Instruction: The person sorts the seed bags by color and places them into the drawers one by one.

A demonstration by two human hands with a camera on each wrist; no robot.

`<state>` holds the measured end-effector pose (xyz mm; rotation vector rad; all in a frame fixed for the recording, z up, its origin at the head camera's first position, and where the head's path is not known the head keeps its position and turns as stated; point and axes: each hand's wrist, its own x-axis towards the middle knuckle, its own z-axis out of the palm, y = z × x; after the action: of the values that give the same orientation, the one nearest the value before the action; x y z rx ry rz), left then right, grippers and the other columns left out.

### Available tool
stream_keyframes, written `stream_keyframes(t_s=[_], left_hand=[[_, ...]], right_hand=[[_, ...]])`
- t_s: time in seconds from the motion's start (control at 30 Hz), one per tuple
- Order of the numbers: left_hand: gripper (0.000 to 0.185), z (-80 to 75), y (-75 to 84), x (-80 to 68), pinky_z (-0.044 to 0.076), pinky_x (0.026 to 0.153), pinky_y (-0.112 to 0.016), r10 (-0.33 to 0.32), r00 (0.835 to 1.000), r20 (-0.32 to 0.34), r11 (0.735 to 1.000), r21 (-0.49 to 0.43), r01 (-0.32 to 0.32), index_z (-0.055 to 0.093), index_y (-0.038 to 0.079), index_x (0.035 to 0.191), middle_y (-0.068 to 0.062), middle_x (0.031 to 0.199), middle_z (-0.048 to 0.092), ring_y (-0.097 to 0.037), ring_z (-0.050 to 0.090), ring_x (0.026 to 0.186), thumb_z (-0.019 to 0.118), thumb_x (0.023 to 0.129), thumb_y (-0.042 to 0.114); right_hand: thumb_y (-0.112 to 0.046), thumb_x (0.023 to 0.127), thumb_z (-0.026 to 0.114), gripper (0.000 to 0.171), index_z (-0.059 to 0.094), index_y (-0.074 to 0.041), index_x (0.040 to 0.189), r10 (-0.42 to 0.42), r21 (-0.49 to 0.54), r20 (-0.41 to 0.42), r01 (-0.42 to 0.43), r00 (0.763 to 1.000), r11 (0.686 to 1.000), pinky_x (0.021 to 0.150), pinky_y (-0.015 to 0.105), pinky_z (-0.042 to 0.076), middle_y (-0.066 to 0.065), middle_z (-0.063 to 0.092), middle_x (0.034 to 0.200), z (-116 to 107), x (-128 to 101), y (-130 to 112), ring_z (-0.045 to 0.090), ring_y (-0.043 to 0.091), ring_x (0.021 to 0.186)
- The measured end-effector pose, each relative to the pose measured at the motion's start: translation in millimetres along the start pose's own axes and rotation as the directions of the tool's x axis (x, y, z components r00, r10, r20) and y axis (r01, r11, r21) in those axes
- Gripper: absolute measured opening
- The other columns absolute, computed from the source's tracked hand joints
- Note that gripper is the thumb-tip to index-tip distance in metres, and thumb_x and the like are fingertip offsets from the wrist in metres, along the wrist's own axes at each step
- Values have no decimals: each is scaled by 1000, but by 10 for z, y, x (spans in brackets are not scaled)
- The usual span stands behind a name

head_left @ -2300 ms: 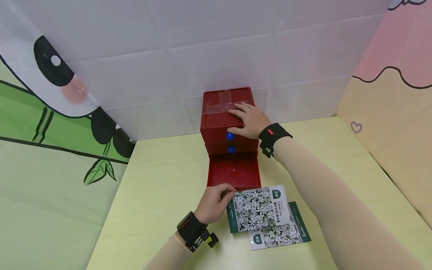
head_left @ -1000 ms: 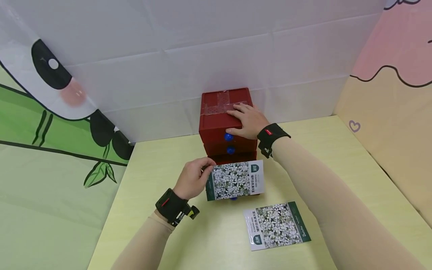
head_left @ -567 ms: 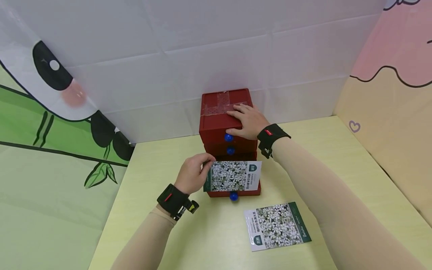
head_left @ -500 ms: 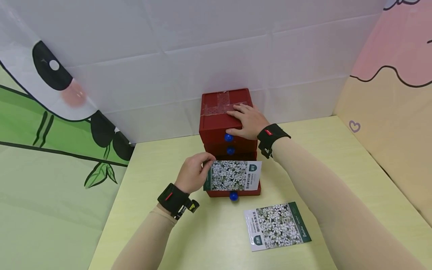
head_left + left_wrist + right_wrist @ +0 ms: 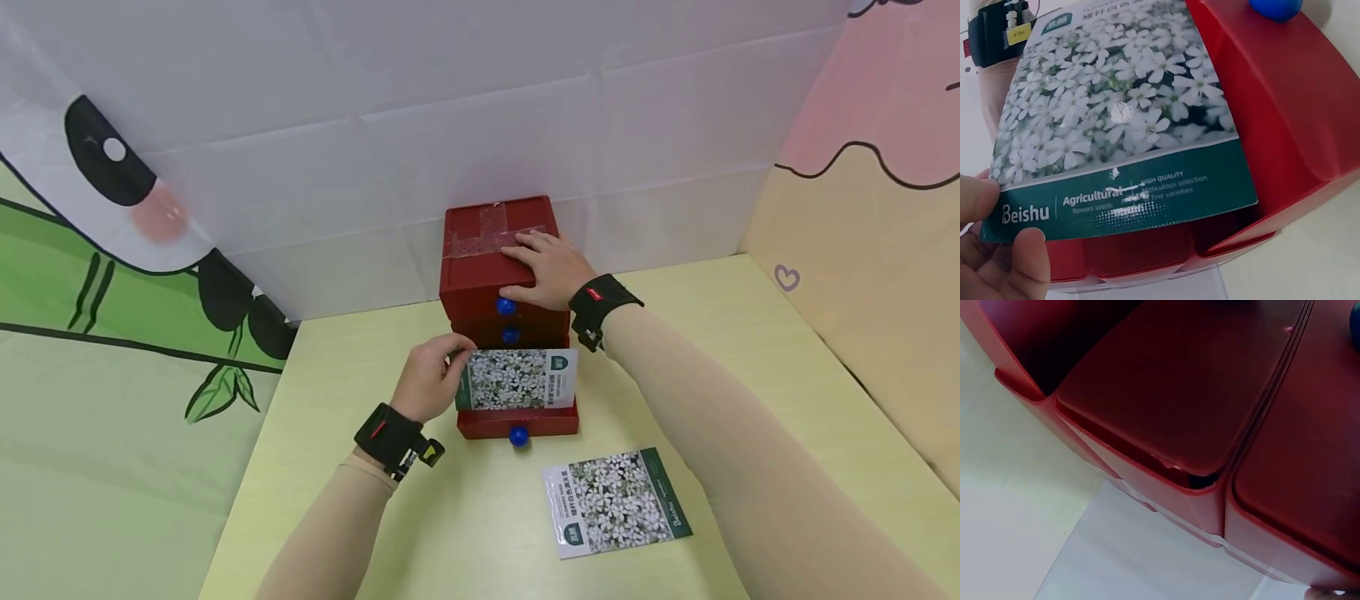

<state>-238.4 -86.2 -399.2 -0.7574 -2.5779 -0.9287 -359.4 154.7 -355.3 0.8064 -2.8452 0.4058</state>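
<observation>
My left hand [image 5: 429, 382] pinches one end of a flower seed packet [image 5: 517, 379], which has white blossoms and a green band. In the left wrist view, thumb and finger grip the packet's green corner [image 5: 1007, 219]. The packet overlaps the pulled-out bottom drawer [image 5: 551, 425] of a red drawer unit [image 5: 467, 275], hiding most of its inside. My right hand [image 5: 553, 273] rests on the unit's top with fingers spread, its thumb over the front edge by the upper blue knob [image 5: 507, 307]. The two upper drawers are closed.
A second seed packet [image 5: 618, 504] of the same kind lies on the pale yellow table [image 5: 360, 367], turned the other way round. The drawer's blue knob [image 5: 519, 436] faces the near side. A white cloth wall [image 5: 345, 183] rises behind the unit.
My left hand has lifted its packet off the other one and carried it left and away from me, over the open drawer, then tipped it flatter. The right hand has stayed on the unit.
</observation>
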Motion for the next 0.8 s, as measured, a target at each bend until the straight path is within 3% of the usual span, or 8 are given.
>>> stream_keyframes(t_s=[0.37, 0.8], left_hand=[[10, 153, -138, -8, 46, 58, -27, -37, 999, 8, 999, -15, 37, 68, 7, 100, -4, 93, 67, -14, 50, 66, 61, 94, 5], [9, 316, -248, -62, 47, 60, -29, -151, 985, 89, 988, -24, 154, 68, 9, 99, -3, 91, 65, -16, 50, 67, 60, 95, 6]], right_hand=[[-62, 83, 58, 78, 40, -23, 148, 3, -13, -3, -3, 1000, 1000, 113, 56, 13, 8, 31, 154, 6, 0, 3, 23, 31, 143], [-62, 84, 58, 77, 40, -23, 148, 4, -1, 1, -4, 1000, 1000, 114, 55, 12, 8, 31, 154, 7, 1, -4, 21, 30, 143]])
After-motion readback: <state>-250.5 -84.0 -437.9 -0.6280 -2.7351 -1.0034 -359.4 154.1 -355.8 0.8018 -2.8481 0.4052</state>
